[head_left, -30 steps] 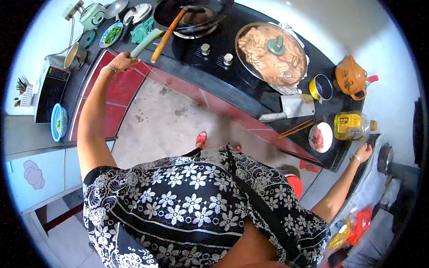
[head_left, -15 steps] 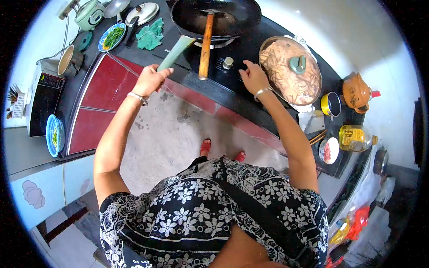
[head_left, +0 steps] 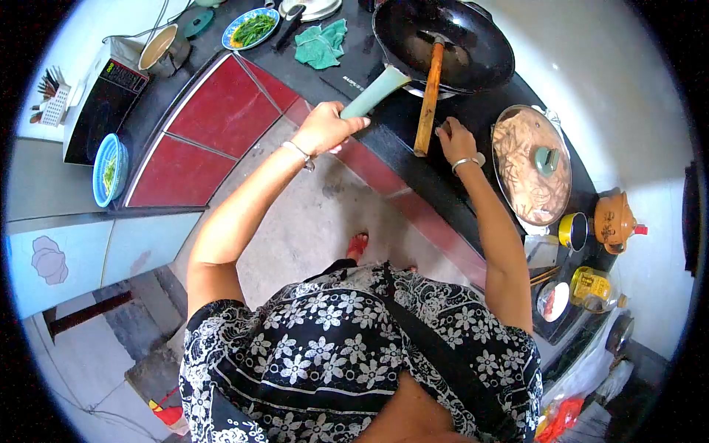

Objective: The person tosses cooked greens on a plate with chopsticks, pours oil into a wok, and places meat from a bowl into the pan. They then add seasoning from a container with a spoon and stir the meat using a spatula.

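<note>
My left hand (head_left: 325,129) is wrapped round the pale green handle (head_left: 375,90) of a black wok (head_left: 473,33) on the stove. A wok spatula with a wooden handle (head_left: 429,103) leans in the wok, its handle pointing toward me and its head hard to make out. My right hand (head_left: 456,142) is just right of that handle's end, with bent fingers over the stove knob, which they hide. Beside it, a wide pan under a glass lid (head_left: 509,177) with a green knob (head_left: 546,161) holds pale food.
At the left are a plate of green vegetables (head_left: 252,28), a green cloth (head_left: 321,44), a microwave (head_left: 103,111) and a blue basket (head_left: 111,170). The right side has a yellow pot (head_left: 566,230), a cleaver (head_left: 541,252), an oil bottle (head_left: 593,289), a meat bowl (head_left: 550,301) and a clay pot (head_left: 617,221).
The view has swung left, so the counter appears farther right. My right hand has moved left onto the stove knob, which showed before. The left hand keeps its hold on the wok handle.
</note>
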`<state>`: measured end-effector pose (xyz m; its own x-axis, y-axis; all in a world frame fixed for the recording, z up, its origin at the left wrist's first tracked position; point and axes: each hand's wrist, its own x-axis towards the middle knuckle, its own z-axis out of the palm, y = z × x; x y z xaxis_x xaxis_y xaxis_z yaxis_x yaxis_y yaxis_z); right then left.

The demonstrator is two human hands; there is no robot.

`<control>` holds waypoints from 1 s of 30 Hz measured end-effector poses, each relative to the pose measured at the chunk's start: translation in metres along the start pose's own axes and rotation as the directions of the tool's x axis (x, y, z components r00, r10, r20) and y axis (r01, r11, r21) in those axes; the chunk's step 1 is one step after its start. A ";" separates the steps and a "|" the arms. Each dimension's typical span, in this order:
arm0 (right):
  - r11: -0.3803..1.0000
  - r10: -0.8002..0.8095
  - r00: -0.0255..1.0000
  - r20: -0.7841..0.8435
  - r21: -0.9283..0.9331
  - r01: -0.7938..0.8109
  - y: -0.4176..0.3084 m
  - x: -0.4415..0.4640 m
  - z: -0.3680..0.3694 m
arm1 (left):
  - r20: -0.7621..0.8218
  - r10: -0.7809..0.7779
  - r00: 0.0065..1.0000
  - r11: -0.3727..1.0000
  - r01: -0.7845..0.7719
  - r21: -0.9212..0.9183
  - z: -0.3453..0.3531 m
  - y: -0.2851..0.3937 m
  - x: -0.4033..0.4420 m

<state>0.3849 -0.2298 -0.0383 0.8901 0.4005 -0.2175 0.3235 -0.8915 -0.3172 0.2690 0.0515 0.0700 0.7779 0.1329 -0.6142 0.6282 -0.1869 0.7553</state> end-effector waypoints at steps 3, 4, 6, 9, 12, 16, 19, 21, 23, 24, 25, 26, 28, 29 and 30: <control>0.998 0.044 0.999 -0.014 0.036 -0.043 -0.003 -0.003 -0.004 | -0.014 0.015 1.000 0.999 -0.014 0.036 0.005 0.001 -0.003; 0.998 0.054 0.998 -0.019 0.044 -0.053 -0.008 -0.006 -0.008 | -0.030 0.016 0.999 0.999 -0.014 0.044 0.007 0.003 -0.004; 0.990 0.114 0.992 -0.052 0.089 -0.109 0.002 -0.025 -0.010 | -0.005 0.008 1.000 0.997 -0.008 0.081 0.022 0.010 -0.007; 0.991 0.103 0.990 -0.099 0.101 -0.093 -0.005 -0.023 -0.005 | -0.024 -0.002 1.000 0.998 0.004 0.070 0.017 0.006 -0.012; 0.988 0.108 0.991 -0.076 0.119 -0.098 -0.005 -0.022 -0.007 | -0.010 -0.007 1.000 0.996 0.008 0.090 0.017 0.008 -0.012; 0.976 0.190 0.981 -0.047 0.117 -0.184 -0.005 -0.021 -0.002 | 0.001 0.004 1.000 0.999 -0.004 0.052 0.018 0.005 -0.010; 0.984 0.175 0.977 -0.122 0.065 -0.168 -0.008 -0.020 0.001 | -0.001 -0.007 1.000 0.998 0.007 0.069 0.018 0.003 -0.006; 0.980 0.190 0.977 -0.099 0.080 -0.183 -0.012 -0.017 -0.004 | 0.025 -0.003 1.000 0.998 0.001 0.057 0.014 0.005 -0.003; 0.980 0.193 0.976 -0.101 0.073 -0.186 -0.020 -0.012 -0.005 | 0.038 0.004 0.999 0.999 -0.006 0.038 0.008 0.001 0.004; 0.980 0.193 0.975 -0.113 0.060 -0.187 -0.022 -0.011 -0.005 | 0.043 0.008 0.999 1.000 -0.010 0.029 0.007 -0.001 0.010; 0.981 0.191 0.974 -0.125 0.044 -0.187 -0.021 -0.011 -0.006 | 0.047 0.014 0.999 1.000 -0.014 0.016 0.008 -0.002 0.012; 0.981 0.192 0.977 -0.091 0.034 -0.190 -0.016 -0.007 -0.001 | 0.057 0.014 0.998 0.998 -0.018 0.061 0.004 0.002 0.012; 0.982 0.185 0.979 -0.080 -0.010 -0.187 -0.016 0.000 0.001 | 0.033 0.032 0.999 0.999 -0.033 0.015 0.003 -0.002 0.017; 0.982 0.186 0.980 -0.072 -0.031 -0.189 -0.016 0.001 0.004 | 0.024 0.038 0.999 0.999 -0.038 -0.007 0.003 -0.004 0.019; 0.984 0.163 0.983 -0.083 -0.059 -0.168 -0.014 0.004 0.009 | 0.030 0.034 0.999 0.998 -0.035 0.052 0.001 -0.005 0.022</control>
<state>0.3809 -0.2143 -0.0430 0.9544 0.2308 -0.1893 0.1875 -0.9570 -0.2211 0.2829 0.0550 0.0521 0.7978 0.0968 -0.5951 0.5988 -0.2421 0.7634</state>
